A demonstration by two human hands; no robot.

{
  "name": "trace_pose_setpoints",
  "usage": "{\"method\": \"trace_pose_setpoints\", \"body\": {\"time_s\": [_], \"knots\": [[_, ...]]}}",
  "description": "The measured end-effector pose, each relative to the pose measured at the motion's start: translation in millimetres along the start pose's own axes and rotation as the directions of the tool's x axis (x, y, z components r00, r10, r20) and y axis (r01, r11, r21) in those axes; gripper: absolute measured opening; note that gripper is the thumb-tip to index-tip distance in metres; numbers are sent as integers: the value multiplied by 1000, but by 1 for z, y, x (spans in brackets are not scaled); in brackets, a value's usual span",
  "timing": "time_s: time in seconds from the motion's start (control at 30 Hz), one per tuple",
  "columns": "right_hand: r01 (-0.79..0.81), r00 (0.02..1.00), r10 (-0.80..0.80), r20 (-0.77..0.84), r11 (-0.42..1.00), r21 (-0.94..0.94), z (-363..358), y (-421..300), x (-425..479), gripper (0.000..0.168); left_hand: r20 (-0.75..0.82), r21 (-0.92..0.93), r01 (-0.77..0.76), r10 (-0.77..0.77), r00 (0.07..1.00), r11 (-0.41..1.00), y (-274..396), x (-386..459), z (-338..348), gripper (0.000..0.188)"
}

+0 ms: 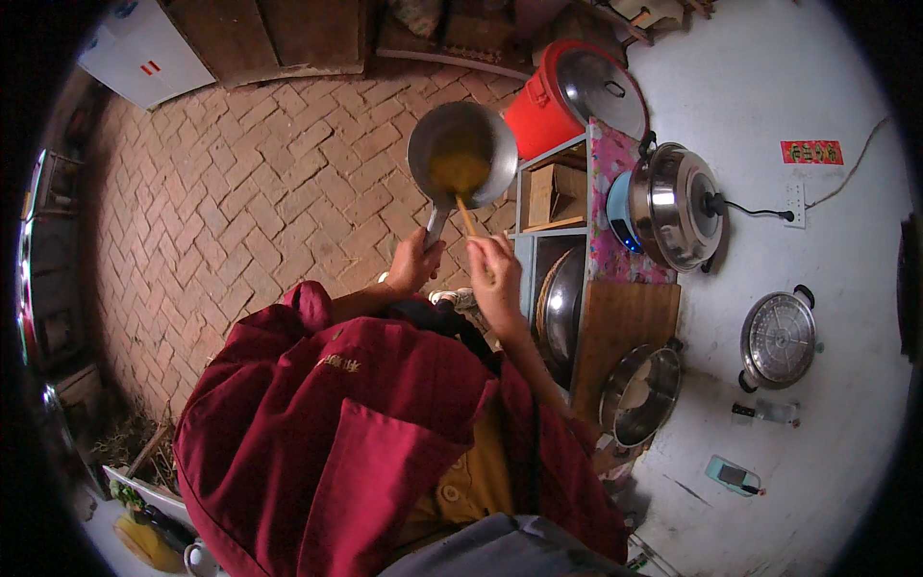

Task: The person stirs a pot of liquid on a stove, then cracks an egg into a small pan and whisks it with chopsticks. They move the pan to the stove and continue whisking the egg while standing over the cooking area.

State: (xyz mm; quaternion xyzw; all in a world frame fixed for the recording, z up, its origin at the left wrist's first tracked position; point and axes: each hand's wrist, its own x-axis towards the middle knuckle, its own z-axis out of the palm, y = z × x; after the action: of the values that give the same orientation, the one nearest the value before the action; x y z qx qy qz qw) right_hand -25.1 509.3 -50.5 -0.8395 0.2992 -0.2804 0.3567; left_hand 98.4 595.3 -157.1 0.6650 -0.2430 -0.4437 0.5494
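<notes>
My left hand [414, 263] is closed around the handle of a round metal pan [497, 155], held out over the brick floor. A yellow liquid [459, 170] lies in the pan's bottom. My right hand [495, 274] grips a pair of chopsticks or a thin wooden stick [467, 218], whose tip reaches into the liquid near the handle side of the pan. The exact number of sticks is hard to tell.
Right of my hands stands a shelf unit [551, 232] with a lidded steel pot [678, 205] and a steel basin [613, 393] on top. Beyond it is a red lidded bucket [537, 115]. A steamer plate [779, 339] hangs on the wall. Vegetables [162, 530] lie at lower left.
</notes>
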Motion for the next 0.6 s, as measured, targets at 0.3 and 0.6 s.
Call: {"method": "trace_pose_setpoints", "body": {"time_s": [0.3, 0.6], "knots": [[-131, 991, 128, 31, 983, 125, -17, 23, -1, 12, 62, 90, 78, -84, 995, 993, 28, -10, -11, 23], [-249, 966, 217, 143, 928, 277, -33, 55, 7, 12, 206, 202, 157, -199, 958, 967, 35, -10, -34, 25]]}}
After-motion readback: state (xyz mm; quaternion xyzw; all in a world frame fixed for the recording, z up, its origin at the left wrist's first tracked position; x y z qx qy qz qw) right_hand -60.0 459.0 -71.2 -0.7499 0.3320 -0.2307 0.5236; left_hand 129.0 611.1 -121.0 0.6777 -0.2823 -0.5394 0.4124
